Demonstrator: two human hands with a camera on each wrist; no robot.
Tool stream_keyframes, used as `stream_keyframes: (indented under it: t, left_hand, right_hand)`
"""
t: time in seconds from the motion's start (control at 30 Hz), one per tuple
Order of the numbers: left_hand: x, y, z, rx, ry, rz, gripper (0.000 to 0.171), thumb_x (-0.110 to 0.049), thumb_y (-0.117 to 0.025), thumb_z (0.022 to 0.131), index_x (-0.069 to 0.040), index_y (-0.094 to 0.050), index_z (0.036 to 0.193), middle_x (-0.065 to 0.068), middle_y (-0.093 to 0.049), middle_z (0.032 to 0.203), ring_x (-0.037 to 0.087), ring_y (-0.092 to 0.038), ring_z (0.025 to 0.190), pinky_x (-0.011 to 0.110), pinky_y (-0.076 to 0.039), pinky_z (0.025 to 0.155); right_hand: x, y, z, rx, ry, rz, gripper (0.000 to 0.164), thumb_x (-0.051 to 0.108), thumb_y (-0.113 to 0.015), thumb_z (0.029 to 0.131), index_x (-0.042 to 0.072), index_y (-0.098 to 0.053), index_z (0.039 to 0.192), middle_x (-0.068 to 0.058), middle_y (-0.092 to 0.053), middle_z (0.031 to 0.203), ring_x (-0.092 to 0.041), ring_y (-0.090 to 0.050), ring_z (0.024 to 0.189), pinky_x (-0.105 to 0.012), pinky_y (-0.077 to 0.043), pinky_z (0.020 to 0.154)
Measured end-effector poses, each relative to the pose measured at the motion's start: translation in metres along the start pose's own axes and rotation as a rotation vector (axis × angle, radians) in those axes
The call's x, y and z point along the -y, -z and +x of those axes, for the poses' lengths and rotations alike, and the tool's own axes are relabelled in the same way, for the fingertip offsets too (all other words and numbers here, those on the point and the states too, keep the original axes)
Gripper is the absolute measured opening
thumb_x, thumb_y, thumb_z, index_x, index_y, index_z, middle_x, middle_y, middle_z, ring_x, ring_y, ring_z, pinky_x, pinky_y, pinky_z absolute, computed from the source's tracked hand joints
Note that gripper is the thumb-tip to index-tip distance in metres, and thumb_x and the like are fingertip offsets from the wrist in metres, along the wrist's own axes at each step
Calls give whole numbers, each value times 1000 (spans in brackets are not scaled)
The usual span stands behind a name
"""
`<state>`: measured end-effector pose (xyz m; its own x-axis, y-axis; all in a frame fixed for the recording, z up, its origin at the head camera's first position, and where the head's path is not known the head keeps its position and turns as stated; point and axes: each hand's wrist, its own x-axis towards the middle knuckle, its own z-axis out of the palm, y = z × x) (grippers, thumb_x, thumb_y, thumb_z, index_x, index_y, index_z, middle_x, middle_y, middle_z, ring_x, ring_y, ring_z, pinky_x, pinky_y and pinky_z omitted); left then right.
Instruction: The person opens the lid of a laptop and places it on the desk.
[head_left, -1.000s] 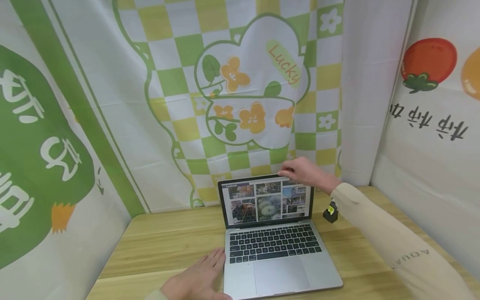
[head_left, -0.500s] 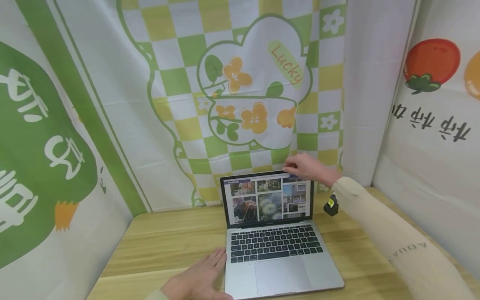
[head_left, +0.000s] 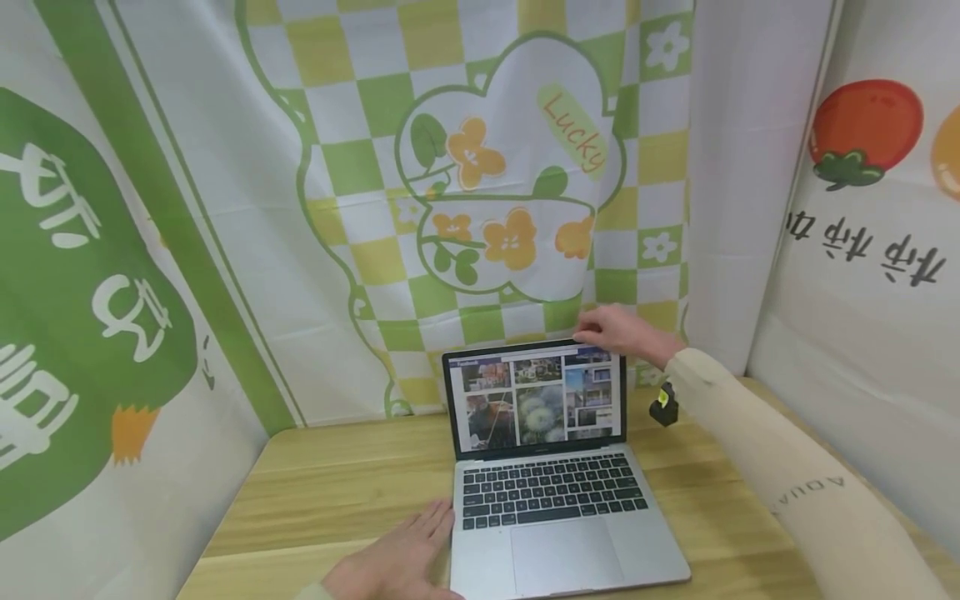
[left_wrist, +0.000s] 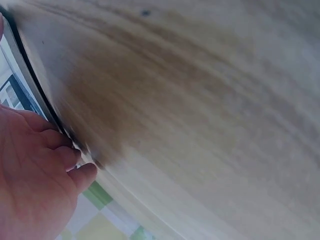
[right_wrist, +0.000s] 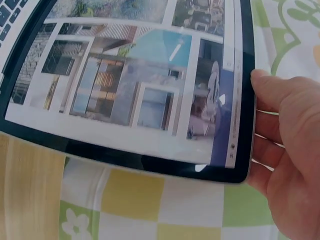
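Observation:
An unfolded silver laptop (head_left: pixel 562 554) stands on the wooden table, its lit screen (head_left: pixel 540 408) filled with a grid of pictures. My right hand (head_left: pixel 618 329) pinches the upper edge of the lid near its right corner. Seen from the right wrist, the thumb (right_wrist: pixel 267 90) lies on the black bezel and the other fingers go behind the lid. My left hand (head_left: pixel 401 554) lies on the table with extended fingers along the left side of the laptop base. In the left wrist view, the left hand's fingertips (left_wrist: pixel 85 175) are at the laptop's edge.
A small black object with a yellow-green label (head_left: pixel 663 406) is at the right wrist, just below the cuff. The wooden table (head_left: pixel 337 483) reaches back to a checked cloth (head_left: pixel 465 325). Printed cloths hang on both sides.
The lid has tilted slightly further up, and my right hand has risen a little with it. My left hand keeps its place beside the base. The view has shifted slightly.

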<state>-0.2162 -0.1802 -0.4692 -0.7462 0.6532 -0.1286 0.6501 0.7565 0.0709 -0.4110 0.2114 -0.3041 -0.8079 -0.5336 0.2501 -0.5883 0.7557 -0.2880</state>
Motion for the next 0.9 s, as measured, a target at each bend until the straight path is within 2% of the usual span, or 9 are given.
stream_keyframes:
  t: [0.07, 0.27, 0.5, 0.73, 0.8, 0.9]
  left_hand:
    - [1, 0, 1, -3, -15, 10, 108, -79, -46, 84, 4, -28, 151, 24, -26, 160, 38, -29, 147, 50, -34, 117]
    - [3, -1, 1, -31, -71, 31, 106, -79, -42, 86, 4, -30, 151, 24, -27, 159, 38, -30, 147, 49, -35, 117]
    - [5, -1, -1, -7, -60, -20, 105, -76, -46, 86, 4, -26, 153, 23, -23, 160, 37, -27, 148, 46, -33, 118]
    - [5, -2, 0, -21, -71, 17, 107, -79, -41, 86, 3, -26, 153, 22, -23, 161, 36, -27, 148, 45, -33, 118]
    - [5, -2, -1, -24, -72, 30, 107, -80, -41, 86, 3, -27, 153, 22, -24, 161, 36, -28, 148, 45, -33, 118]
    - [6, -3, -1, -29, -70, 42, 107, -80, -41, 86, 2, -28, 152, 21, -25, 160, 36, -29, 148, 45, -34, 117]
  right_hand:
    - [-5, 1, -1, -8, -15, 1, 23, 26, -59, 99, 12, -66, 82, -1, -55, 66, -13, -44, 55, -29, -41, 57]
    - [-13, 4, -6, -23, -87, -26, 21, 33, -62, 97, 14, -72, 91, 1, -64, 73, -12, -50, 58, -28, -42, 57]
    - [-15, 6, -6, -7, -109, 3, 31, 35, -62, 96, 13, -62, 74, 1, -49, 61, -12, -41, 52, -27, -37, 52]
    - [-26, 10, -8, 6, -140, 58, 39, 33, -61, 97, 12, -51, 65, 4, -40, 55, -11, -34, 50, -26, -33, 51]
    - [-29, 10, -10, 23, -173, 92, 41, 36, -60, 98, 11, -51, 66, 3, -41, 54, -12, -36, 49, -27, -34, 50]
    - [-35, 8, -13, 38, -212, 116, 44, 42, -57, 98, 9, -54, 69, -3, -50, 56, -15, -44, 50, -27, -40, 51]
